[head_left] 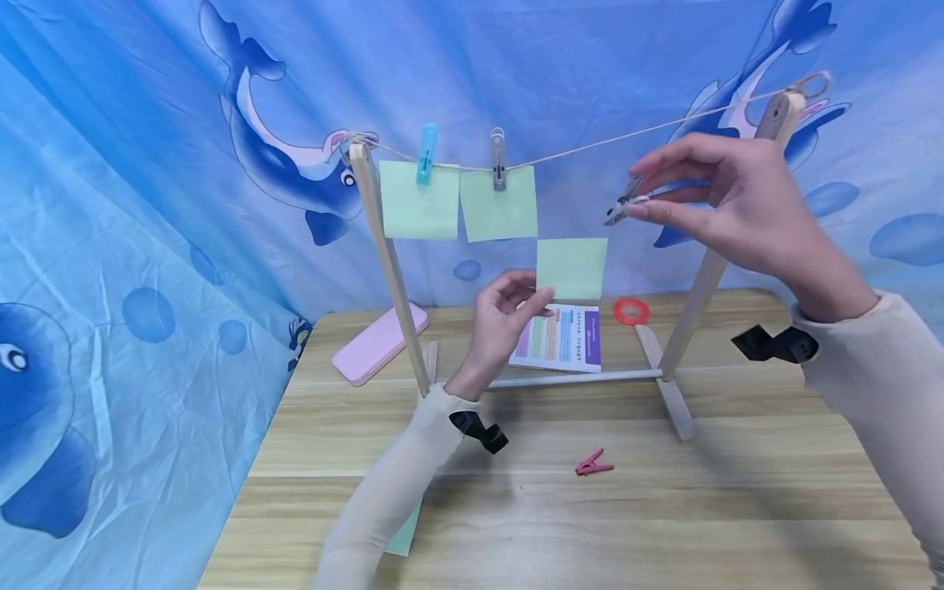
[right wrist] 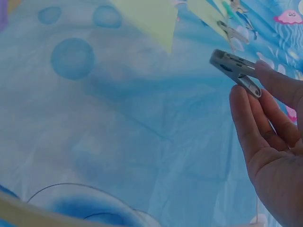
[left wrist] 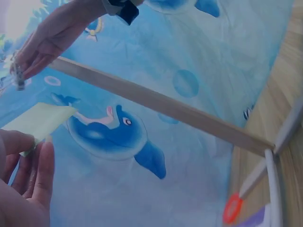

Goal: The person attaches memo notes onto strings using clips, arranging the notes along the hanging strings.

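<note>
Two pinch grips: right hand (head_left: 745, 201), upper right of frame; left hand (head_left: 505, 319), centre. Green note (head_left: 572, 269), right of centre, pinched near lower-left corner by left: probably light, easily creased; take by edge. Grey clip (head_left: 618, 210), upper right, in right's fingertips: likely stiff, sprung; squeeze handle ends.

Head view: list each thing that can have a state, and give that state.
Left grip, pinching held note
Right grip, pinching held clip
Held note, unclipped
Held clip, off the string
String, tied at both ends
Left note, hung
Middle note, hung
Blue clip, clamped on left note
Hung gray clip, clamped on middle note
Pink clip, lying loose
Case, closed
Book, lying flat
Tape, lying flat
Lower paper, partly hidden
Stand, upright
</note>
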A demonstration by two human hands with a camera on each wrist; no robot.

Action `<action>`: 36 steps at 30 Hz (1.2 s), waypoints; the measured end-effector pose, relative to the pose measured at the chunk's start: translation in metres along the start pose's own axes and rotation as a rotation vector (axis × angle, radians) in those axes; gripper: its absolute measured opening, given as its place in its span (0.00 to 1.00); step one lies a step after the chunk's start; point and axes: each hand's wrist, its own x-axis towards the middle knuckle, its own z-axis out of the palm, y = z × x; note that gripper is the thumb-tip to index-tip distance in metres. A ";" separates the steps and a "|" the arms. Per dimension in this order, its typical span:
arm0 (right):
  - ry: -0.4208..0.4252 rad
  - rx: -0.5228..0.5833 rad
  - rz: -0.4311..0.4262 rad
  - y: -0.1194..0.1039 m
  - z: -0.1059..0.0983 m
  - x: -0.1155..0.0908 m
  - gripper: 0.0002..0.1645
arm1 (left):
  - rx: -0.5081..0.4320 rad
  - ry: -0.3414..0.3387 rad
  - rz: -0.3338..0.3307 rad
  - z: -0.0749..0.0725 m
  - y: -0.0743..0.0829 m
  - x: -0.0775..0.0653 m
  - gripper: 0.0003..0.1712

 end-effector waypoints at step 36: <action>0.159 -0.137 -0.045 -0.032 -0.003 0.070 0.12 | -0.194 0.066 0.131 0.031 0.016 0.039 0.15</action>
